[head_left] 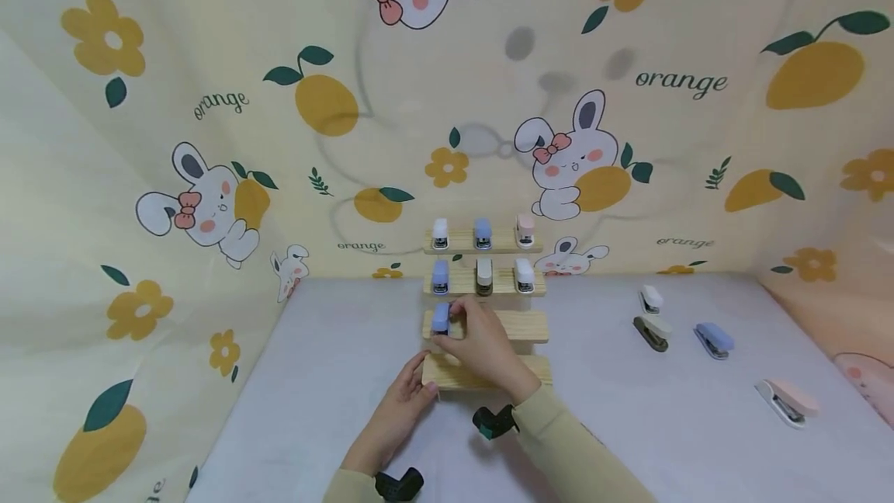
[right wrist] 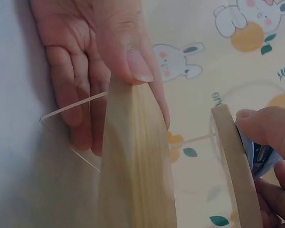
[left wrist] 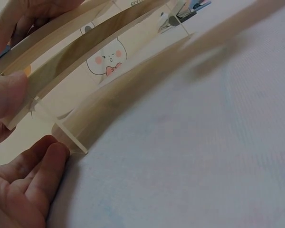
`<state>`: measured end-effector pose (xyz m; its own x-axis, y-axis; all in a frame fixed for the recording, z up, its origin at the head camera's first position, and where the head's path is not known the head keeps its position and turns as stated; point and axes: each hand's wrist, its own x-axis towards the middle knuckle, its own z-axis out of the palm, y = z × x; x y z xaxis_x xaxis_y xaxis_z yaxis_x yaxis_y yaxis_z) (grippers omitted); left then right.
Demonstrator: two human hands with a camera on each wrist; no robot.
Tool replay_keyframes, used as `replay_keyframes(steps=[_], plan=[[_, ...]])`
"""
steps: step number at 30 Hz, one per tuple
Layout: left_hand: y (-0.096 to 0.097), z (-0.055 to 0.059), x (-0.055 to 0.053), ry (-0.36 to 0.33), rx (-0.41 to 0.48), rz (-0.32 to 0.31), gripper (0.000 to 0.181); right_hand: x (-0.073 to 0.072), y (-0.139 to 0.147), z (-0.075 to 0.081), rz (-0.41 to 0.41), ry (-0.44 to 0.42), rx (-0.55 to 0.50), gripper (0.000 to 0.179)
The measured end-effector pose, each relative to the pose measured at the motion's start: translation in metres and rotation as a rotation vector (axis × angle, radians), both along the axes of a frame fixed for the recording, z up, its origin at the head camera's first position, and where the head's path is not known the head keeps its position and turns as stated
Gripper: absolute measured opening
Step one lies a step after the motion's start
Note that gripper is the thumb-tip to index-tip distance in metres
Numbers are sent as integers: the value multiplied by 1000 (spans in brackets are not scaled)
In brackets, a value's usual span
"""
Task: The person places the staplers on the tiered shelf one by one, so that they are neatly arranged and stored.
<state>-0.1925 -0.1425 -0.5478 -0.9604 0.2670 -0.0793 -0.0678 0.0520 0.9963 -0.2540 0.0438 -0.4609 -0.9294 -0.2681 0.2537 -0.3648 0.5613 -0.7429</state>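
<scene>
A light wooden tiered rack stands on the table, its lowest shelf [head_left: 461, 376] nearest to me. My left hand [head_left: 400, 402] grips the left end of that shelf, thumb on the board's edge and the other fingers beside the clear end support [left wrist: 61, 124]. At the left end of the shelf above [head_left: 520, 327], my right hand [head_left: 482, 340] pinches a small blue stapler [head_left: 440, 318] between thumb and fingers. The stapler stands upright with its front toward me. In the right wrist view, the thumb partly covers the blue stapler [right wrist: 262, 156] close to the shelf edge.
The two upper shelves bear several small staplers, among them a pink stapler [head_left: 525, 229] and a grey one [head_left: 484, 275]. On the table to the right lie a white stapler [head_left: 651, 299], a dark-based stapler [head_left: 653, 332], a blue one [head_left: 714, 340] and a pink one [head_left: 788, 402]. A printed cloth hangs behind.
</scene>
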Motion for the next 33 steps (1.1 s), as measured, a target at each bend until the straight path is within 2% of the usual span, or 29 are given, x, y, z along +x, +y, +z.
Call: replay_keyframes(steps=[5, 20, 28, 33], plan=[[-4, 0, -1, 5, 5, -13, 69, -1, -2, -1, 3, 5, 5, 45], [-2, 2, -1, -15, 4, 2, 69, -2, -1, 0, -7, -57, -10, 50], [-1, 1, -1, -10, 2, 0, 70, 0, 1, 0, 7, -29, -14, 46], [-1, 1, -1, -18, 4, 0, 69, 6, 3, 0, 15, 26, 4, 45]])
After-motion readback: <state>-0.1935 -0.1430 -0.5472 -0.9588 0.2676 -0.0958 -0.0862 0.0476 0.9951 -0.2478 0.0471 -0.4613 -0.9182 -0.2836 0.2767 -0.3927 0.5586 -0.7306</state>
